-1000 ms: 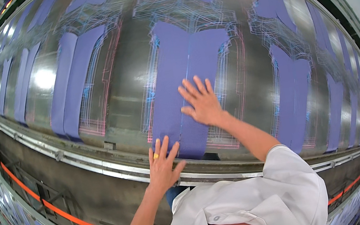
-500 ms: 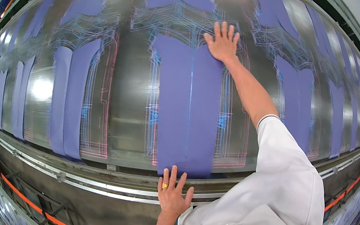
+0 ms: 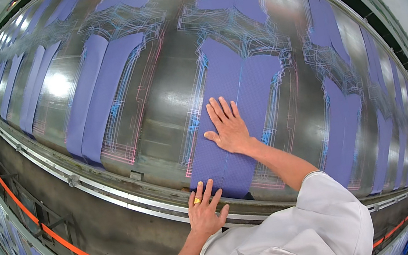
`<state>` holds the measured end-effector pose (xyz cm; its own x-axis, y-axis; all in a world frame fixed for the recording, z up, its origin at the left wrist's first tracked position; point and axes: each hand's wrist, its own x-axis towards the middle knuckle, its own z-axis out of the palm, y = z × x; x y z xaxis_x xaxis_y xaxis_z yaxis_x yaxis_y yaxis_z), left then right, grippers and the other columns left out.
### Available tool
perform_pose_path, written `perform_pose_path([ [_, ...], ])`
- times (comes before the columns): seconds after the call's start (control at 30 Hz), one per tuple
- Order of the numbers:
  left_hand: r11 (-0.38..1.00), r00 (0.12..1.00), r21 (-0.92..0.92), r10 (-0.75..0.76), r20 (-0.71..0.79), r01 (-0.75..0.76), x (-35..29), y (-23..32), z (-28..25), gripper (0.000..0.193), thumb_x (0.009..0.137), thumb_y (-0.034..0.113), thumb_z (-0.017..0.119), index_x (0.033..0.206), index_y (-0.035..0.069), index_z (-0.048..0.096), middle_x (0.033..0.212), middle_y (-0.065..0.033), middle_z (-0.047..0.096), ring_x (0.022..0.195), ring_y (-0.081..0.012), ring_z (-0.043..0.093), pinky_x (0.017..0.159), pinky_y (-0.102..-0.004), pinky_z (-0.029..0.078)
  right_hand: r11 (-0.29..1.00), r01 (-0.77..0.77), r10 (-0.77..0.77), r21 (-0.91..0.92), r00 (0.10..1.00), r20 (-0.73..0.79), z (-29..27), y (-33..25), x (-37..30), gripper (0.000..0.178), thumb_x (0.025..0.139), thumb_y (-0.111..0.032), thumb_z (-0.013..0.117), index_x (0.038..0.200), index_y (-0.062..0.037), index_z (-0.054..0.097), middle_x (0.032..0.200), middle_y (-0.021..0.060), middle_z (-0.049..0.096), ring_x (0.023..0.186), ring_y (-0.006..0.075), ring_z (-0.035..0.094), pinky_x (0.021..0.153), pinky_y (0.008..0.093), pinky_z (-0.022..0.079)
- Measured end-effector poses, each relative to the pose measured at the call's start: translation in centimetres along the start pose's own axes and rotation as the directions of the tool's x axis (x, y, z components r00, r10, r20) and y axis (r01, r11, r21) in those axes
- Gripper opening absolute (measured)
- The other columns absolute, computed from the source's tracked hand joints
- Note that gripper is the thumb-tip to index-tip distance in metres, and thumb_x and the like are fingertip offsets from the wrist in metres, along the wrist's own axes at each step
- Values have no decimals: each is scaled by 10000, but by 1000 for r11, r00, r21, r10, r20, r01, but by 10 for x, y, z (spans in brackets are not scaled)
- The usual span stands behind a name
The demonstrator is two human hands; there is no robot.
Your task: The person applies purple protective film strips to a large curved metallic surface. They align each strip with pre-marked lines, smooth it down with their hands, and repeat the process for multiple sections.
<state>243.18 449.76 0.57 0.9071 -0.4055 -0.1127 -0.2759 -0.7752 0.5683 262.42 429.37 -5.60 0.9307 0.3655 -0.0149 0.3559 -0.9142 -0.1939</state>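
Observation:
Directly in front of me a purple cut fabric panel (image 3: pixel 245 84) lies on a long, shiny metal table (image 3: pixel 158 116). Lines in pink, blue and white are drawn around it, and a thin blue line runs down its middle. My right hand (image 3: pixel 228 128) rests palm down on the panel's lower half, fingers spread. At the table's near edge my left hand (image 3: pixel 207 211), with a yellow ring on one finger, has its fingertips on the panel's bottom edge, fingers apart. Neither hand grasps anything.
A doubled purple panel (image 3: pixel 104 90) lies to the left and another panel (image 3: pixel 343 125) to the right, with several more along both sides and the far half. A metal rail (image 3: pixel 111 190) borders the near edge. Below it runs an orange tube (image 3: pixel 73 252).
My right hand has moved from the panel's upper right corner down and left onto its lower middle. The left hand stays at the bottom edge. The view has shifted slightly.

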Motion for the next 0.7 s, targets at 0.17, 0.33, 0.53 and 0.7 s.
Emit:
perform_pose_path([
  [0.17,1000,999,7,-20,37,19,-3,4,0,489,788,330,734,1230,126,677,1551,-119,393,1416,-376,360,1106,-547,318,998,-41,38,-39,996,-75,-3,45,70,815,1006,-591,320,1556,-3,196,1639,162,149,1523,330,94,1231,513,74],
  [0.33,1000,999,-2,-25,42,25,-2,3,0,495,774,325,743,1224,128,680,1550,-120,396,1419,-370,353,1101,-549,322,996,-66,62,-59,995,-77,-7,86,142,786,1018,-580,289,1560,-20,196,1643,136,158,1525,306,99,1231,513,77],
  [0.53,1000,1000,-21,-12,14,12,1,3,-5,478,774,312,742,1208,120,681,1536,-126,412,1391,-381,389,1081,-552,351,988,-150,147,-37,986,-83,-13,104,193,783,1008,-615,255,1574,-76,200,1653,91,146,1531,300,64,1229,534,54],
  [0.7,999,1000,-46,-10,-21,9,3,2,-3,479,772,297,743,1201,99,669,1519,-134,433,1385,-404,397,1094,-540,354,988,-151,149,-27,987,-53,-9,84,164,792,1012,-615,245,1575,-63,178,1654,105,134,1530,320,50,1231,528,43],
])
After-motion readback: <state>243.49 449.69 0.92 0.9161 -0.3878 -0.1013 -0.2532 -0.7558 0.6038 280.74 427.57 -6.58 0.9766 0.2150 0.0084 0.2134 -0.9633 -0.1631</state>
